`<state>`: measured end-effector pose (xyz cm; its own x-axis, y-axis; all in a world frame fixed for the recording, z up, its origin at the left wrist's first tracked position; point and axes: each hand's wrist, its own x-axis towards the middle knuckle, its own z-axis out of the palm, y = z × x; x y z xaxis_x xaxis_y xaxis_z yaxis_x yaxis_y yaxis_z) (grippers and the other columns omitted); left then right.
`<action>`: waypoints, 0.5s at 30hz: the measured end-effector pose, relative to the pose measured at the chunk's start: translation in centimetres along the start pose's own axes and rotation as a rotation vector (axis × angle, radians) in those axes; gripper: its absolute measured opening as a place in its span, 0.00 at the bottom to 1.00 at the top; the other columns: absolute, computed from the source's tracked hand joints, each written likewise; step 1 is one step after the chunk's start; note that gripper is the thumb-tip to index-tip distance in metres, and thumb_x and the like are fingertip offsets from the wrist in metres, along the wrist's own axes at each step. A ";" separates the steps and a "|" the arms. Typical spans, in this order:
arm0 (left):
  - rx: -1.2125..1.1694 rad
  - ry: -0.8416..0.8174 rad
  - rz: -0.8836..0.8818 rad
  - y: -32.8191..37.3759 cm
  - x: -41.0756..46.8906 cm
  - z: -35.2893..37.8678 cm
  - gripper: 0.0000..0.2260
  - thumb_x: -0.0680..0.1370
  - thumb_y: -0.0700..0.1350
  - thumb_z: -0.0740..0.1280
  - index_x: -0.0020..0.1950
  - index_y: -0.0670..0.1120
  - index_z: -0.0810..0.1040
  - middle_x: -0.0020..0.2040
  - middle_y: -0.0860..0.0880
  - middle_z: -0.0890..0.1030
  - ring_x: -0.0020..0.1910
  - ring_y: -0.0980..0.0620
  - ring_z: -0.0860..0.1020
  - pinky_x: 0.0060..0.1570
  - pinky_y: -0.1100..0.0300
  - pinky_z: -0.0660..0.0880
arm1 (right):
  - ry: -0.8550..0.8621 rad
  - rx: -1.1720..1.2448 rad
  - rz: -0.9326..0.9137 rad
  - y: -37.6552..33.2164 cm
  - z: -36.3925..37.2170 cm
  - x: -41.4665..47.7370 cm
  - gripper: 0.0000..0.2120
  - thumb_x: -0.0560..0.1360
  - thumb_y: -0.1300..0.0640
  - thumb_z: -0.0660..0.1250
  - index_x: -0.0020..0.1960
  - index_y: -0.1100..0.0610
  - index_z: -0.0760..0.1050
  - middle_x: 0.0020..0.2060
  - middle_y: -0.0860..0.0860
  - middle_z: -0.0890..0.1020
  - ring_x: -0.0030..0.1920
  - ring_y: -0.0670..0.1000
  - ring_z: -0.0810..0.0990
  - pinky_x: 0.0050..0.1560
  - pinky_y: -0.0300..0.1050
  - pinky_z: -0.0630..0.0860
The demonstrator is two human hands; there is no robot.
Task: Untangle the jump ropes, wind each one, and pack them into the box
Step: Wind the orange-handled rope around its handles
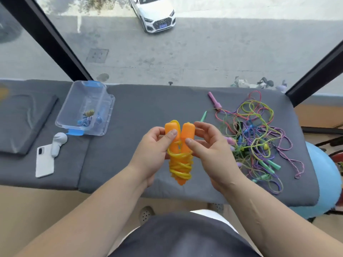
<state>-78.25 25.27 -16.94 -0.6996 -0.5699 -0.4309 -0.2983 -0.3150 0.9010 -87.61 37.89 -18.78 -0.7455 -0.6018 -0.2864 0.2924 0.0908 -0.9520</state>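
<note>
Gripping one wound orange jump rope by its two handles, using left hand and right hand, over bench.

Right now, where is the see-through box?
In the head view, the clear box sits left on the grey mat, beyond the white phone, left of the left hand gripping the orange jump rope.
</note>
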 end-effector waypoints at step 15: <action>-0.083 -0.069 -0.180 -0.5 2.4 -23.4 0.11 0.81 0.41 0.67 0.63 0.48 0.80 0.50 0.44 0.85 0.47 0.45 0.84 0.56 0.41 0.79 | -0.328 -0.398 0.135 3.7 19.9 2.8 0.35 0.69 0.51 0.80 0.71 0.36 0.69 0.51 0.42 0.82 0.49 0.49 0.84 0.42 0.47 0.82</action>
<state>-64.64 6.30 -19.58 -0.6837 -0.4464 -0.5773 -0.3699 -0.4700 0.8014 -76.73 20.76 -20.95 -0.4717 -0.7748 -0.4210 0.0755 0.4402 -0.8947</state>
